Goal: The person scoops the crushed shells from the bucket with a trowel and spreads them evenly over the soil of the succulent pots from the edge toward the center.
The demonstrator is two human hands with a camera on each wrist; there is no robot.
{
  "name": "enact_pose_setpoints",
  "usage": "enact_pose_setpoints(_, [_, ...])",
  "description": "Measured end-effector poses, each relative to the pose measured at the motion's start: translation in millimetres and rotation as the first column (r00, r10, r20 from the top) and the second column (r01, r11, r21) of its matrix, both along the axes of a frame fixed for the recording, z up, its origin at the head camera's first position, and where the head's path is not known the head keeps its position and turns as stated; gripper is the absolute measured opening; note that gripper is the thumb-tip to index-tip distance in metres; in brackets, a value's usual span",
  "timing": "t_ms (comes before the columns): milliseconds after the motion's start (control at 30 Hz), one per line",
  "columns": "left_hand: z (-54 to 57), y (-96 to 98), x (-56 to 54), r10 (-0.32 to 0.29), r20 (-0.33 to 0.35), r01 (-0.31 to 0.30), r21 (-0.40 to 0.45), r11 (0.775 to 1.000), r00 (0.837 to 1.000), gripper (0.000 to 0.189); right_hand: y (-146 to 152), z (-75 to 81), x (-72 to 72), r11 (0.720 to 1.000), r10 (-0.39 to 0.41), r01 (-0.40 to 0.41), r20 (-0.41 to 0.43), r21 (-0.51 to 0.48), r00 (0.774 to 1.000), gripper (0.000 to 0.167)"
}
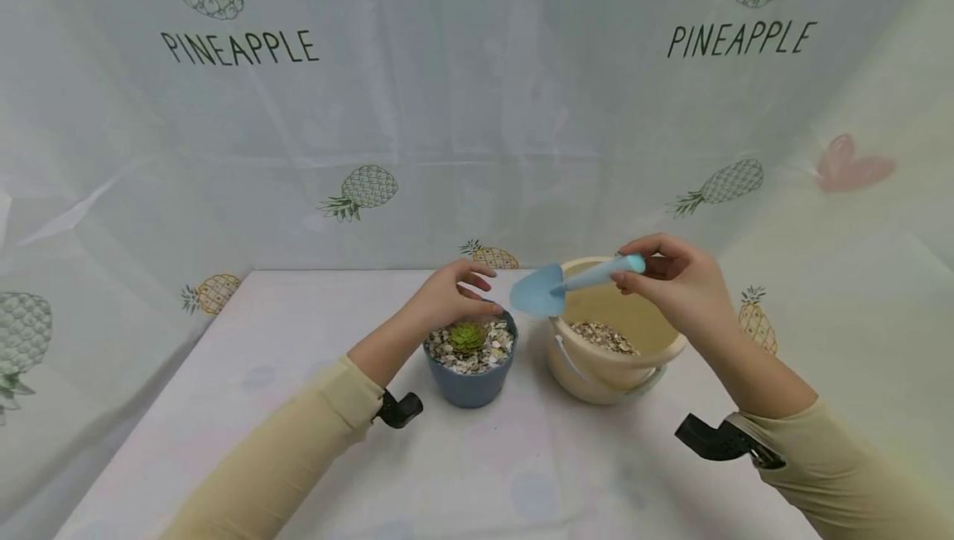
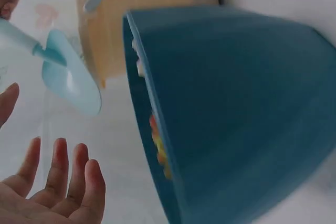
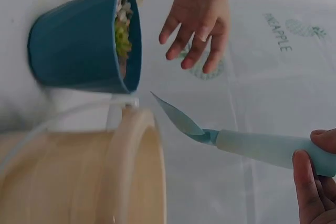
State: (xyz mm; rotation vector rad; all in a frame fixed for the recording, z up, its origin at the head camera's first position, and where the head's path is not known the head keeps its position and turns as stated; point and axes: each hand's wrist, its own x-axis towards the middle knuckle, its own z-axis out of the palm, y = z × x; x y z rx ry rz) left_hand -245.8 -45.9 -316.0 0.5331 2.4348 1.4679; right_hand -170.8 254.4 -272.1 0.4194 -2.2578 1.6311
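With the thumb and bent fingers of the right hand [image 1: 674,279], grips the light blue trowel [image 1: 551,287] at the end of its handle, pressing with the thumb from the near side and with the fingers from the far side. Holds the trowel raised above the cream bucket [image 1: 633,316], pointing left from the right fingertips, with the blade reaching past the bucket's left rim into the space beside the pot. Leaves a small gap between the blade's tip and the fingertips of the left hand [image 1: 458,296]. Holds that left hand above the far part of the blue-grey pot [image 1: 469,387], apart from its rim, with relaxed, slightly spread fingers pointing right, toward the blade.

Below the left fingers, shows a green succulent [image 1: 467,337] amid pale pebbles [image 1: 492,349] in the upright pot. Just right of the pot, below the trowel, shows loose gravel [image 1: 604,337] inside the upright bucket. Wears beige sleeves [image 1: 305,432] on both arms, with black devices [image 1: 398,410] at the cuffs. Farther out, shows a white table [image 1: 462,482] beneath both containers, and on the far side a pineapple-printed curtain [image 1: 477,109].
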Motion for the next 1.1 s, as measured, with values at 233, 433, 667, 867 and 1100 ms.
enact_pose_setpoints(233, [0.2, 42.8, -2.4, -0.095, -0.018, 0.094, -0.072, 0.993, 0.995, 0.051, 33.4, 7.6, 14.5, 0.993, -0.081, 0.077, -0.042, -0.087, 0.996, 0.022])
enact_pose_setpoints(433, [-1.8, 70.9, -5.6, -0.123, -0.025, 0.117, -0.171, 0.978, 0.992, 0.052, 54.8, 0.6, 24.3, 0.968, -0.118, 0.114, -0.003, -0.224, 0.993, 0.024])
enact_pose_setpoints(667, [-6.8, 91.4, -16.5, -0.096, -0.033, 0.082, -0.292, 0.953, 0.995, 0.051, 72.3, -14.9, 21.9, 0.974, -0.195, 0.187, 0.048, 0.131, 0.980, 0.024])
enact_pose_setpoints(867, [-5.6, 99.5, -25.3, -0.136, 0.002, 0.129, -0.344, 0.930, 0.991, 0.057, 77.3, -28.6, 9.8, 0.933, -0.232, 0.202, 0.069, 0.299, 0.970, 0.027])
enact_pose_setpoints(1100, [-6.7, 100.3, -27.3, -0.146, 0.045, 0.153, -0.341, 0.928, 0.988, 0.061, 79.0, -38.1, -6.7, 0.823, -0.248, 0.206, 0.009, 0.530, 0.969, 0.023])
